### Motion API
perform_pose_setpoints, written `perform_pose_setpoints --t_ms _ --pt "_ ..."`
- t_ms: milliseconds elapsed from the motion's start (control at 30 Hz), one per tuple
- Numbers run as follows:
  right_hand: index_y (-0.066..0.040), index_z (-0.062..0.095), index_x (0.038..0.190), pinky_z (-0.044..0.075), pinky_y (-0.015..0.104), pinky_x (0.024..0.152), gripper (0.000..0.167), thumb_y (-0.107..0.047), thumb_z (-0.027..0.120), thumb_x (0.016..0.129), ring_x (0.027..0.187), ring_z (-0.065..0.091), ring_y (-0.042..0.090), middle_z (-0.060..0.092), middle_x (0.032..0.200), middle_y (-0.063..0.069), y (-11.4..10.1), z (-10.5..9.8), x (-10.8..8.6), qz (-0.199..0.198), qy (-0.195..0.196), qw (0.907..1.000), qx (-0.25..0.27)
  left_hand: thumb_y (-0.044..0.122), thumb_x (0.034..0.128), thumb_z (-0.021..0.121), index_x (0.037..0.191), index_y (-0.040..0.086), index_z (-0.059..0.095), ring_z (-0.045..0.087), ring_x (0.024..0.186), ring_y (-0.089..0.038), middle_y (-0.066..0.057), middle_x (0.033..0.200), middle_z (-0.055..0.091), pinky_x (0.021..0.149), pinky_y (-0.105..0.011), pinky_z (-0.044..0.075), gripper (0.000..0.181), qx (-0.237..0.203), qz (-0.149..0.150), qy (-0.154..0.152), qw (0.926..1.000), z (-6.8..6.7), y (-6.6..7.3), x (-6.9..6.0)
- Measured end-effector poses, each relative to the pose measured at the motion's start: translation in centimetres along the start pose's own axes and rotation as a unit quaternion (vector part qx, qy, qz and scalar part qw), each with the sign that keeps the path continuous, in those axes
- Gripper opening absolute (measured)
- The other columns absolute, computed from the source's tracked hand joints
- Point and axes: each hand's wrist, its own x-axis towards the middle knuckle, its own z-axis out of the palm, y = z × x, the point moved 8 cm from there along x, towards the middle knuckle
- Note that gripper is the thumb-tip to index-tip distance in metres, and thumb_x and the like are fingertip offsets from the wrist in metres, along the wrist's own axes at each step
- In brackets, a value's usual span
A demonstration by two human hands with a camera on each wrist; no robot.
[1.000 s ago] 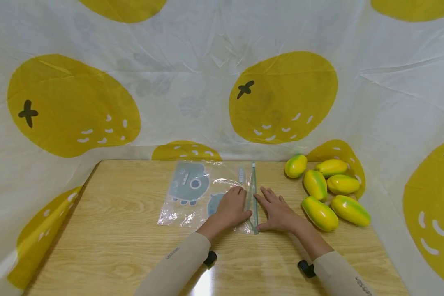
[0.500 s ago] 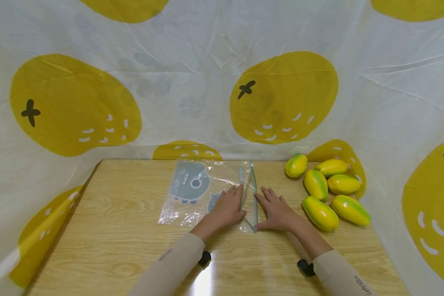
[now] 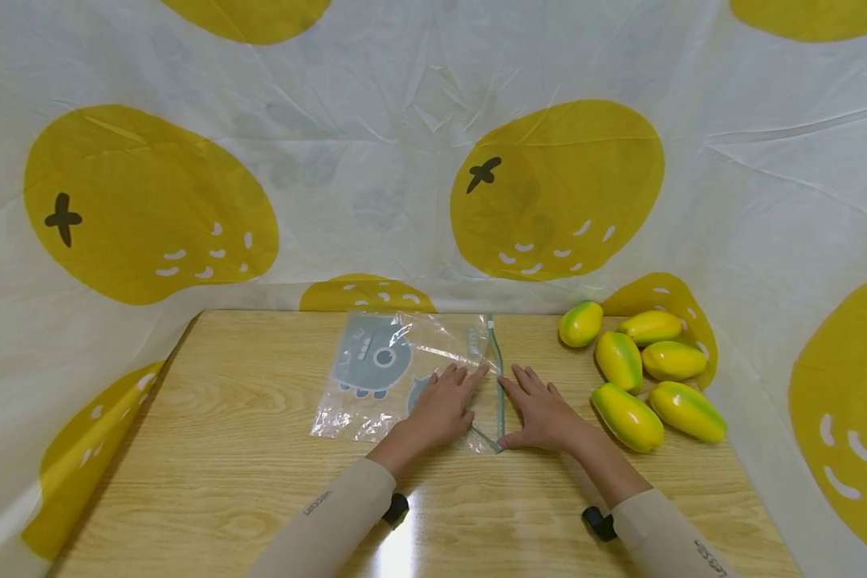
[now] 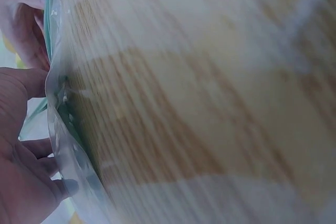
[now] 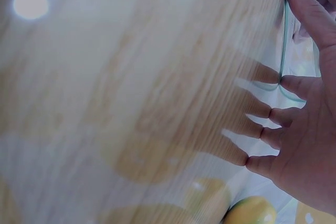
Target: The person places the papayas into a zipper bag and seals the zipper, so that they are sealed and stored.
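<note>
A clear zip bag (image 3: 370, 353) with blue-grey monster prints lies flat on the wooden table, its green zip edge (image 3: 502, 401) on the right. My left hand (image 3: 441, 408) presses on the bag's upper layer near its mouth, fingers spread. Along the opposite zip edge rests my right hand (image 3: 545, 413), its thumb and index fingertip touching the strip. The right wrist view shows the right hand's fingertips (image 5: 253, 163) on the tabletop. A raised fold of the bag (image 4: 73, 156) meets the left fingers in the left wrist view; the two zip strips stand apart between the hands.
Several yellow-green mangoes (image 3: 627, 417) lie grouped on the table's right side, close to the right hand. A white curtain (image 3: 376, 201) with large yellow fruit prints encloses the back and sides. The wooden table (image 3: 238, 482) extends left and in front of the bag.
My left hand has slid slightly left and its index finger has spread toward the zip edge. The gap between the zip strips has widened. My right hand stays in place.
</note>
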Motion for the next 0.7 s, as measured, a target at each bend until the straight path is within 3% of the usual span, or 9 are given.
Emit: perform_pose_setpoints --t_ms 333,533,700 --pt "-0.006 0.030 0.163 0.017 0.078 0.116 0.114 -0.062 0.082 0.078 0.156 0.013 0.051 0.013 0.170 0.028 0.11 0.16 0.02 0.001 0.003 1.0000 0.005 0.016 0.0869 0.063 0.162 0.005 0.031 0.031 0.155 -0.038 -0.019 0.164 0.038 0.125 -0.051 0.029 0.082 -0.042 -0.011 0.007 0.9991 0.28 -0.46 -0.14" --pt "-0.007 0.029 0.163 0.017 0.077 0.117 0.115 -0.063 0.082 0.078 0.157 0.012 0.050 0.012 0.171 0.026 0.17 0.31 0.05 0.003 -0.001 1.0000 0.006 0.018 0.0846 0.061 0.161 0.000 0.029 0.027 0.157 -0.036 -0.021 0.167 0.030 0.127 -0.047 0.027 0.085 -0.044 -0.027 -0.001 0.9987 0.68 -0.63 0.03" --pt "-0.008 0.028 0.163 0.017 0.077 0.117 0.115 -0.062 0.082 0.078 0.157 0.012 0.050 0.012 0.171 0.026 0.25 0.37 0.09 0.005 -0.002 1.0000 0.005 0.023 0.0892 0.054 0.162 -0.001 0.027 0.020 0.159 -0.036 -0.021 0.171 0.021 0.128 -0.047 0.024 0.081 -0.037 -0.043 -0.013 0.9983 0.99 -0.58 0.01"
